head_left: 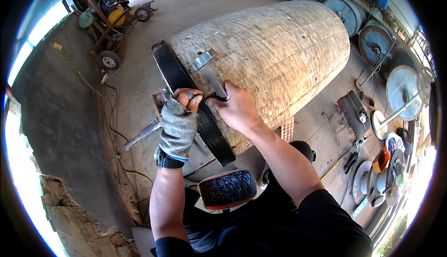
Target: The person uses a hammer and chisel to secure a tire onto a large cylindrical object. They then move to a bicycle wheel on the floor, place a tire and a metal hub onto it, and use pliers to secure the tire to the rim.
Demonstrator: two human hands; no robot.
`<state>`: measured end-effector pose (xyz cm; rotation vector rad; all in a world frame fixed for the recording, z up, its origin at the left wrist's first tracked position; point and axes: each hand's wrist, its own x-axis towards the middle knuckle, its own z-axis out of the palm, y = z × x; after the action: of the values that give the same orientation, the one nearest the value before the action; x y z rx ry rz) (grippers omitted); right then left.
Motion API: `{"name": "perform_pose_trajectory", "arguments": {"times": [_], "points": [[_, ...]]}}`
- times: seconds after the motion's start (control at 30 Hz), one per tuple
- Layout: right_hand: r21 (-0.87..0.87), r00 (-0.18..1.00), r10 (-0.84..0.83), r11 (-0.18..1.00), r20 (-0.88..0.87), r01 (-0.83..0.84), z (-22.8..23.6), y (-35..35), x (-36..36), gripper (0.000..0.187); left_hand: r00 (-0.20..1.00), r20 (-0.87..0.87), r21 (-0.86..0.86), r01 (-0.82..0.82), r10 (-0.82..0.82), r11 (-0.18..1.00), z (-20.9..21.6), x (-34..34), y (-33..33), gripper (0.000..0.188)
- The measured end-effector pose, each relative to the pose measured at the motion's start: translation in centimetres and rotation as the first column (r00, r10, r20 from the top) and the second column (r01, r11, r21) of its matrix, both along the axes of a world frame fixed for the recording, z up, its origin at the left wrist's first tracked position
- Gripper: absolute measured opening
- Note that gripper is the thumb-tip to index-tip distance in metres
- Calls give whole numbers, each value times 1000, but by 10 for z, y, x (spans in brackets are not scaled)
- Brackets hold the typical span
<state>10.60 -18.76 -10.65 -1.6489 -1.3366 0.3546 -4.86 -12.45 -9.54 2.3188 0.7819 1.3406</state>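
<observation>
My left hand [182, 113], in a grey glove with bare fingertips, is closed in a pinch at the black ribbed band [212, 129] round the near end of a big wooden drum [265, 43]. A small round metal head, seemingly a nail [189, 96], shows between its fingers. My right hand [240, 108] grips a hammer [202, 60] by its handle, close beside the left. The hammer's metal head is over the drum, just past the band. Below my hands, an open box [227, 189] holds many thin shiny nails.
A metal shaft [142, 135] sticks out from the drum's near end. Cables [111, 117] run along the floor at left. A wheeled machine [109, 29] stands at the far left. Large metal-faced drums [376, 43] and several discs [362, 182] line the right side.
</observation>
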Motion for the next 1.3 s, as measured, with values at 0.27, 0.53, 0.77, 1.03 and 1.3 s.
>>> {"name": "perform_pose_trajectory", "arguments": {"times": [0.27,0.53,0.77,1.03,1.3], "points": [[-36,1000,-5,999,15,6,-1,3,0,37,1000,12,1,23,-23,1000,0,-1,2,5],[10,1000,-7,1000,5,7,-3,1,0,36,999,-16,67,35,-34,997,-2,-1,3,6],[-17,999,-22,1000,23,23,-7,3,1,33,992,-128,240,25,6,971,-6,1,18,9],[-15,990,-83,997,-114,81,-21,-28,-4,27,991,-134,230,50,-19,972,-4,4,14,6],[370,998,24,929,-66,2,22,-63,3,27,981,-194,238,46,1,970,-5,-3,17,5]]}}
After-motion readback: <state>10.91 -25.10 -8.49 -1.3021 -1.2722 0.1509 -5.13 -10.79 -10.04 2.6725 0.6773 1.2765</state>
